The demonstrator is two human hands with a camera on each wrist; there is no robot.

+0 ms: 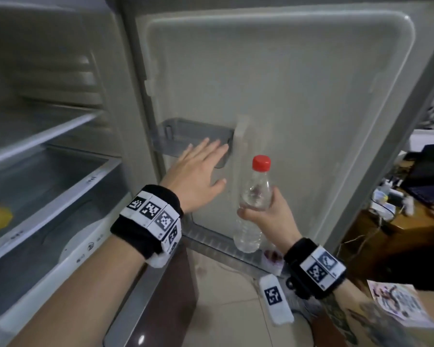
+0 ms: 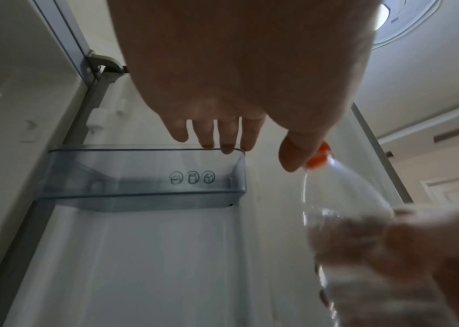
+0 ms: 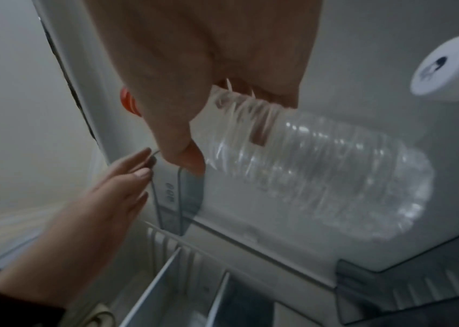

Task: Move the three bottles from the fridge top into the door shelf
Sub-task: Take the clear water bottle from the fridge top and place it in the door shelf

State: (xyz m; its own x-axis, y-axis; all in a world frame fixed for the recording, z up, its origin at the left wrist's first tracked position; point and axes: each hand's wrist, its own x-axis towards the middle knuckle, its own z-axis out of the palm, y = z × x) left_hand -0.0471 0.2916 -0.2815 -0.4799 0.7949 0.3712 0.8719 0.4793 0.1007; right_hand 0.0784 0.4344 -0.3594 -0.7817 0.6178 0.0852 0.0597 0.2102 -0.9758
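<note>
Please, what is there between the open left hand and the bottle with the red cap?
Nothing: between the left hand and the bottle only bare door liner shows, in the head view.

Tiled kitchen corner beside an open fridge door (image 1: 273, 96)

Right of the door stands a cluttered wooden table (image 1: 376, 221); below it, pale floor tiles (image 1: 226, 309); overhead, a round ceiling lamp (image 2: 407, 20).
</note>
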